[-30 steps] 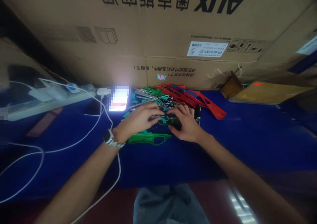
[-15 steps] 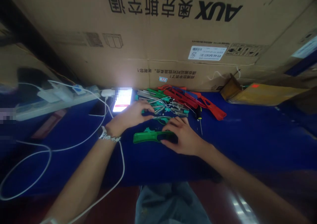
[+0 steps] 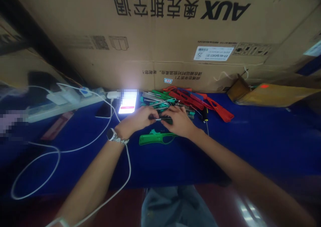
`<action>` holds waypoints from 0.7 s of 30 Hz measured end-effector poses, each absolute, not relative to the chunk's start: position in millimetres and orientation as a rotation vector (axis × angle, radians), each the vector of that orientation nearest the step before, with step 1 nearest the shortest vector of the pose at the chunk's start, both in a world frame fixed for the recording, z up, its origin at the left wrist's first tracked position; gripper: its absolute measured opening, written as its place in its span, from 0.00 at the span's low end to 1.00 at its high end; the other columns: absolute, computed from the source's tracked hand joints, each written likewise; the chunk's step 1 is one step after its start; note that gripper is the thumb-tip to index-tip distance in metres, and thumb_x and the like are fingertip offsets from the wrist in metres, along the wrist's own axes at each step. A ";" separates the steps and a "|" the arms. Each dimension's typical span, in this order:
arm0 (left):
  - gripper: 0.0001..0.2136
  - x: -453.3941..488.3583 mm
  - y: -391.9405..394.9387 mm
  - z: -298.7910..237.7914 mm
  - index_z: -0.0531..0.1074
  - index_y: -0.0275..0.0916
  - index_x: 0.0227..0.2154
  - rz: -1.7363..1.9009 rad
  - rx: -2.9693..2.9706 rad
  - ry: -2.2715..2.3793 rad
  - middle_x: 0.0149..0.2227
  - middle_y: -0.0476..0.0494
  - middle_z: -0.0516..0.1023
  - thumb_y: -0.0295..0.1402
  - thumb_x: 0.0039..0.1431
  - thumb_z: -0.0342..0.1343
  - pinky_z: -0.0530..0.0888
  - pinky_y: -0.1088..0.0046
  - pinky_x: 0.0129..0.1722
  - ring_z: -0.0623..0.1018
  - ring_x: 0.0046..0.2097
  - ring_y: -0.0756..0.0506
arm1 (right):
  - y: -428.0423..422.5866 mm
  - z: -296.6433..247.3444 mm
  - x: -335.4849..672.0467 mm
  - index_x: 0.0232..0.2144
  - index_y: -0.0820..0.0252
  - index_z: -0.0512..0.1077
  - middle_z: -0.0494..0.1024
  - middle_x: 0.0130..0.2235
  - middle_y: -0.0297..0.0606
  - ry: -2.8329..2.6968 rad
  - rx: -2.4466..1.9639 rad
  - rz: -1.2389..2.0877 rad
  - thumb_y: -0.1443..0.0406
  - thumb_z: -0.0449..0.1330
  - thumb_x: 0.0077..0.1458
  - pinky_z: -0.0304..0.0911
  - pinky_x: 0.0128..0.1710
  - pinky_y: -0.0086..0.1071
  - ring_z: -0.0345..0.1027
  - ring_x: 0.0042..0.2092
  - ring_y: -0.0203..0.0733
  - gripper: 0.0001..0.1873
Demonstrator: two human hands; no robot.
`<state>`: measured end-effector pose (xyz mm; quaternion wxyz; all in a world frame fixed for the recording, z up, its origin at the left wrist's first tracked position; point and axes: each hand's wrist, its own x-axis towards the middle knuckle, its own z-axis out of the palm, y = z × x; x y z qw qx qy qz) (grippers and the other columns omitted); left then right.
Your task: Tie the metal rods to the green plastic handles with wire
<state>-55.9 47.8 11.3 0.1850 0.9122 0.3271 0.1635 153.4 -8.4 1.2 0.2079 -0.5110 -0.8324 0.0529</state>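
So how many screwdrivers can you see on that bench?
1 visible: the black-and-yellow screwdriver, lying to the right of the right hand, near the red casings. Others could be hidden in the parts pile.

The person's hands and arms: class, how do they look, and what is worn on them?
The left hand and right hand are without gloves, and no sleeve shows on either forearm. The left wrist wears a watch with a dark, squarish face, a pale case and a silvery band. The right wrist shows nothing worn.
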 end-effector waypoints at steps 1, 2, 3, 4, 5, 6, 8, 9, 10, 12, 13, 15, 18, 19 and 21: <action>0.08 -56.3 47.5 11.3 0.80 0.38 0.36 0.456 2.564 0.925 0.35 0.45 0.82 0.23 0.55 0.60 0.73 0.70 0.37 0.79 0.37 0.46 | -9.4 -1.1 152.2 0.43 0.55 0.76 0.78 0.45 0.42 -2.316 -1.405 0.144 0.60 0.62 0.58 0.53 0.49 0.45 0.68 0.50 0.53 0.11; 0.09 -56.7 47.0 11.3 0.80 0.38 0.36 0.455 2.559 0.923 0.36 0.45 0.82 0.22 0.55 0.59 0.73 0.69 0.38 0.79 0.37 0.46 | -10.6 -3.5 151.4 0.42 0.55 0.76 0.77 0.45 0.42 -2.315 -1.390 0.145 0.59 0.63 0.58 0.53 0.49 0.44 0.68 0.50 0.53 0.11; 0.09 -57.0 46.5 11.3 0.79 0.39 0.37 0.458 2.555 0.919 0.37 0.45 0.82 0.22 0.56 0.58 0.73 0.69 0.39 0.79 0.38 0.46 | -11.8 -5.8 150.8 0.43 0.55 0.76 0.77 0.44 0.41 -2.306 -1.382 0.150 0.59 0.63 0.58 0.54 0.49 0.43 0.69 0.49 0.52 0.11; 0.10 -57.3 46.0 11.2 0.79 0.39 0.37 0.468 2.548 0.917 0.37 0.44 0.82 0.21 0.56 0.58 0.73 0.69 0.39 0.79 0.38 0.46 | -12.8 -7.9 150.4 0.43 0.55 0.76 0.77 0.44 0.41 -2.297 -1.379 0.156 0.60 0.63 0.58 0.54 0.49 0.43 0.69 0.49 0.51 0.10; 0.10 -57.5 45.6 11.0 0.79 0.39 0.37 0.482 2.539 0.920 0.38 0.44 0.82 0.21 0.56 0.58 0.73 0.68 0.39 0.79 0.38 0.46 | -13.4 -9.8 150.2 0.43 0.55 0.75 0.77 0.44 0.40 -2.288 -1.375 0.159 0.61 0.63 0.59 0.54 0.48 0.42 0.70 0.49 0.50 0.09; 0.10 -57.7 45.5 10.6 0.79 0.38 0.37 0.497 2.528 0.924 0.38 0.45 0.82 0.20 0.56 0.57 0.73 0.69 0.39 0.79 0.38 0.46 | -13.7 -11.4 150.2 0.42 0.55 0.76 0.77 0.43 0.40 -2.276 -1.370 0.160 0.61 0.62 0.60 0.54 0.48 0.42 0.70 0.48 0.49 0.08; 0.10 -57.9 46.0 8.9 0.79 0.38 0.36 0.519 2.516 0.930 0.37 0.45 0.81 0.20 0.55 0.58 0.73 0.69 0.38 0.79 0.37 0.46 | -13.5 -13.7 150.7 0.41 0.55 0.76 0.77 0.42 0.39 -2.256 -1.360 0.162 0.62 0.61 0.61 0.54 0.48 0.41 0.71 0.47 0.48 0.07; 0.10 -57.9 46.6 7.7 0.79 0.38 0.35 0.526 2.517 0.930 0.36 0.45 0.80 0.20 0.54 0.58 0.73 0.70 0.38 0.78 0.37 0.47 | -13.0 -14.4 151.0 0.41 0.55 0.76 0.77 0.42 0.39 -2.248 -1.356 0.164 0.62 0.62 0.62 0.54 0.48 0.41 0.71 0.47 0.47 0.07; 0.09 -57.8 47.5 6.5 0.78 0.38 0.34 0.527 2.521 0.929 0.35 0.45 0.80 0.20 0.53 0.58 0.72 0.70 0.37 0.78 0.37 0.47 | -12.5 -15.0 151.3 0.41 0.55 0.77 0.78 0.42 0.39 -2.241 -1.354 0.168 0.62 0.62 0.62 0.54 0.48 0.41 0.71 0.47 0.47 0.06; 0.09 -57.5 49.3 4.2 0.78 0.38 0.31 0.524 2.530 0.930 0.33 0.46 0.78 0.20 0.52 0.57 0.71 0.72 0.34 0.77 0.35 0.47 | -11.6 -15.9 151.9 0.41 0.55 0.77 0.78 0.42 0.38 -2.237 -1.348 0.169 0.62 0.63 0.61 0.53 0.48 0.40 0.71 0.47 0.47 0.07; 0.08 -57.4 50.1 3.5 0.78 0.38 0.30 0.520 2.531 0.935 0.32 0.46 0.78 0.20 0.52 0.57 0.70 0.72 0.33 0.76 0.33 0.48 | -11.2 -16.4 152.1 0.41 0.55 0.77 0.78 0.42 0.38 -2.239 -1.341 0.167 0.62 0.64 0.61 0.53 0.48 0.41 0.71 0.47 0.47 0.07; 0.08 -57.1 50.8 3.2 0.79 0.38 0.29 0.502 2.520 0.950 0.31 0.47 0.77 0.20 0.52 0.57 0.69 0.73 0.31 0.75 0.31 0.49 | -10.6 -17.4 152.4 0.42 0.54 0.78 0.78 0.42 0.38 -2.242 -1.324 0.155 0.62 0.64 0.60 0.53 0.47 0.41 0.71 0.47 0.47 0.07; 0.08 -56.7 49.4 5.1 0.80 0.38 0.29 0.460 2.499 0.992 0.31 0.46 0.78 0.21 0.52 0.58 0.69 0.73 0.31 0.75 0.31 0.49 | -10.2 -18.6 152.8 0.44 0.53 0.79 0.79 0.43 0.38 -2.258 -1.288 0.119 0.63 0.66 0.59 0.53 0.46 0.41 0.70 0.47 0.47 0.09; 0.08 -56.6 48.5 5.8 0.81 0.38 0.29 0.453 2.497 1.005 0.32 0.46 0.78 0.21 0.52 0.58 0.69 0.73 0.31 0.75 0.32 0.48 | -10.3 -18.8 153.0 0.44 0.53 0.79 0.79 0.42 0.38 -2.265 -1.271 0.102 0.63 0.66 0.59 0.53 0.46 0.40 0.70 0.46 0.47 0.10; 0.08 -56.3 46.4 6.4 0.81 0.38 0.29 0.445 2.511 1.012 0.32 0.44 0.78 0.21 0.52 0.58 0.69 0.71 0.33 0.76 0.33 0.47 | -10.5 -18.9 153.5 0.45 0.51 0.80 0.80 0.42 0.38 -2.285 -1.234 0.070 0.63 0.66 0.59 0.53 0.46 0.41 0.69 0.46 0.46 0.10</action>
